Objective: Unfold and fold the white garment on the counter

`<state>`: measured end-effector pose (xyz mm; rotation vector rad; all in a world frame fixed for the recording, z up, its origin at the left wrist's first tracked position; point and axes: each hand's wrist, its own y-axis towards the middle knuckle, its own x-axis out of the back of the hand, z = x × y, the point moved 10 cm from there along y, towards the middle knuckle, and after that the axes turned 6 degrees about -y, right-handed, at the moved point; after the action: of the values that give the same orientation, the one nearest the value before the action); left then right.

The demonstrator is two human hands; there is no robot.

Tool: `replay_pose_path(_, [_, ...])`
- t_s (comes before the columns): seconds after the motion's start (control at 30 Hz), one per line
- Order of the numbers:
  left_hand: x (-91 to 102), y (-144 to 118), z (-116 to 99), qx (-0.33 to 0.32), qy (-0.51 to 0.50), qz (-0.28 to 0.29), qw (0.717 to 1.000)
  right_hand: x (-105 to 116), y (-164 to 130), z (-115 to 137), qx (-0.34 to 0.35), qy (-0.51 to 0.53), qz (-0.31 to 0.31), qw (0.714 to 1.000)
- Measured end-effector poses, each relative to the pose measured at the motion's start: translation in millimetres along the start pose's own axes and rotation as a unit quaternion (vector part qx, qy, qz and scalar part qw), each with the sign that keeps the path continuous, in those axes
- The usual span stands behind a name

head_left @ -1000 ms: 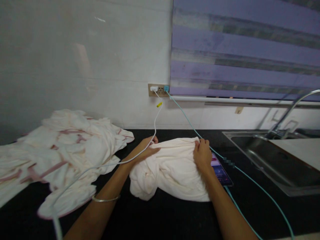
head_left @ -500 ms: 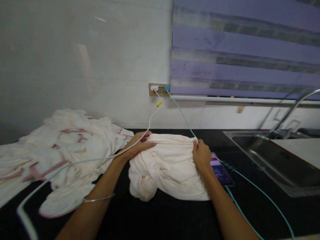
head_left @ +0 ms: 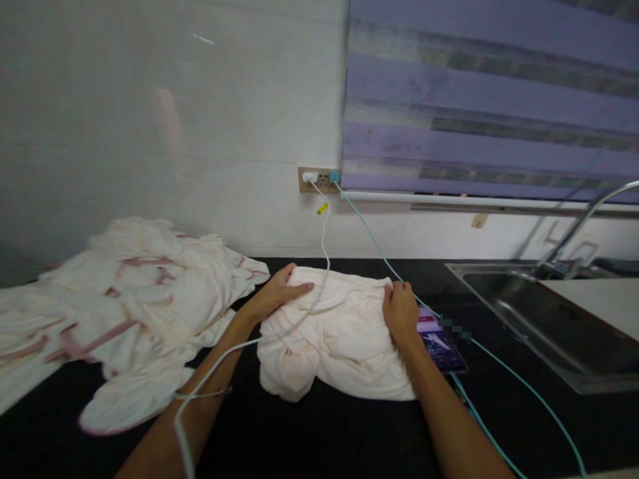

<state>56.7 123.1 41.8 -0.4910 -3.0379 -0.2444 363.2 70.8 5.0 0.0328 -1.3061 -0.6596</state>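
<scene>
Two bare hands hold a bunched cream cloth (head_left: 354, 332) by its far edge on a black countertop (head_left: 329, 439), as I watch over the head camera's feed. The left hand (head_left: 273, 294) is closed in a pinch at the far left corner, thumb laid flat on top; its other fingers are mostly hidden, so I cannot tell how much fabric they have gathered. The right hand (head_left: 402, 309) is curled shut at the far right corner, back of the hand toward me, its thumb hard to make out. Between them the edge runs nearly straight, while the nearer part lies in creased folds, a lump at its left.

A white cable (head_left: 326, 246) hangs across my view of the cloth and the left forearm, blurring as it leaves the bottom of the frame. The right hand and arm cover the left side of a lit phone (head_left: 444, 351), its screen too small for me to read. A pixelated patch masks part of a teal cable (head_left: 524, 379). At left, a heap of pink-trimmed white fabric (head_left: 164, 293) is cut off by the frame.
</scene>
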Motion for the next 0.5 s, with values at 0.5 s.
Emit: replay_pose_path(0.5, [-15.7, 5, 9, -0.056, 0.066, 0.005, 0.996, -31, -18, 48, 0.149, 0.064, 0.075, 0.984])
